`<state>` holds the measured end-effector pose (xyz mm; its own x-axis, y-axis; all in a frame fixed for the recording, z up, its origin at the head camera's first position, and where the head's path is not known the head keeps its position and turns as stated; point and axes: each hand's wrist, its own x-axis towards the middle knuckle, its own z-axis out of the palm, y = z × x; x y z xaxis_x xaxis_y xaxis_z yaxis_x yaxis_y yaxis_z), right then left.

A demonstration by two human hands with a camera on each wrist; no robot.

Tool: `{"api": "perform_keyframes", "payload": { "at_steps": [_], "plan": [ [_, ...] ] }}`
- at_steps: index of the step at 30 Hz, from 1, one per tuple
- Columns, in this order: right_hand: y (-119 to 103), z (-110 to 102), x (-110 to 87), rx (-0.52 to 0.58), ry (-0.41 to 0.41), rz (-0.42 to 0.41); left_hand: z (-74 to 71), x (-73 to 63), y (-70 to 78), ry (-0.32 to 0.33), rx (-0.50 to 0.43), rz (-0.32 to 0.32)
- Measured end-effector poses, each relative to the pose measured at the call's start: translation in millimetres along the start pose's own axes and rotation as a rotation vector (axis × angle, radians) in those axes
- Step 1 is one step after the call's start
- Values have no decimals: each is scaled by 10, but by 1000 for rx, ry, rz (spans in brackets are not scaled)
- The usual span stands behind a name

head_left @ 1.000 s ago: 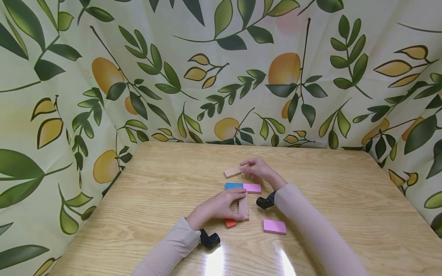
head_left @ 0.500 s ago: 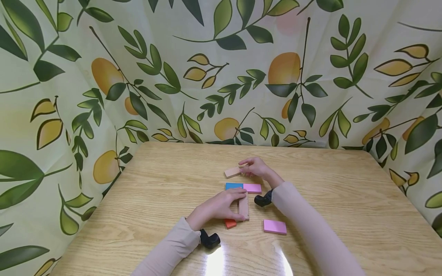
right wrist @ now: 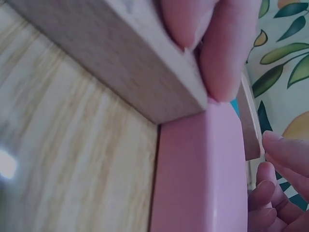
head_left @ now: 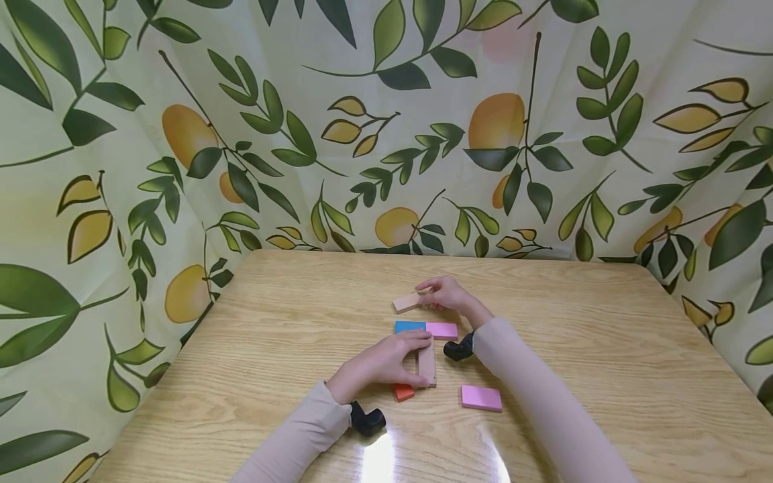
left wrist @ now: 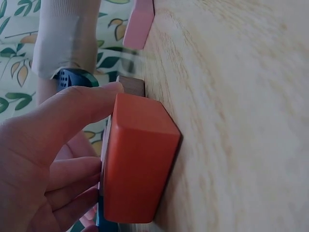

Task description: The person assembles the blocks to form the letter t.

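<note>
Near the middle of the table, my left hand (head_left: 383,359) grips a plain wooden block (head_left: 427,365) lengthwise, thumb at its near end and fingers at its far end. A red block (left wrist: 140,159) lies beside it, partly hidden under that hand. At the far end, a blue block (head_left: 410,326) and a pink block (head_left: 441,330) lie end to end; the right wrist view shows the wooden block's end against the pink block (right wrist: 198,174). Farther back, my right hand (head_left: 448,295) pinches the right end of another plain wooden block (head_left: 406,303).
A second pink block (head_left: 480,398) lies alone at the near right. Black devices are on the wrists, one by the left cuff (head_left: 367,420) and one by the right cuff (head_left: 459,348). A leaf-and-fruit patterned cloth (head_left: 392,168) hangs behind the wooden table (head_left: 290,302).
My right hand has shifted slightly left, and its fingertips have come onto the end of the back wooden block. The left hand and the other blocks stay put.
</note>
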<state>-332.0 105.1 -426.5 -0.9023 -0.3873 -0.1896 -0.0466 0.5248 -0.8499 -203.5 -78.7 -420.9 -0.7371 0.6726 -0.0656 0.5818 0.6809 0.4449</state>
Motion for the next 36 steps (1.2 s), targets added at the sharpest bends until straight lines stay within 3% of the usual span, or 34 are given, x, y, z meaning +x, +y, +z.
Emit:
{"api": "perform_keyframes", "payload": {
  "at_steps": [36],
  "plan": [
    [31, -8, 4, -98, 7, 21, 25, 18, -17, -13, 16, -11]
  ]
}}
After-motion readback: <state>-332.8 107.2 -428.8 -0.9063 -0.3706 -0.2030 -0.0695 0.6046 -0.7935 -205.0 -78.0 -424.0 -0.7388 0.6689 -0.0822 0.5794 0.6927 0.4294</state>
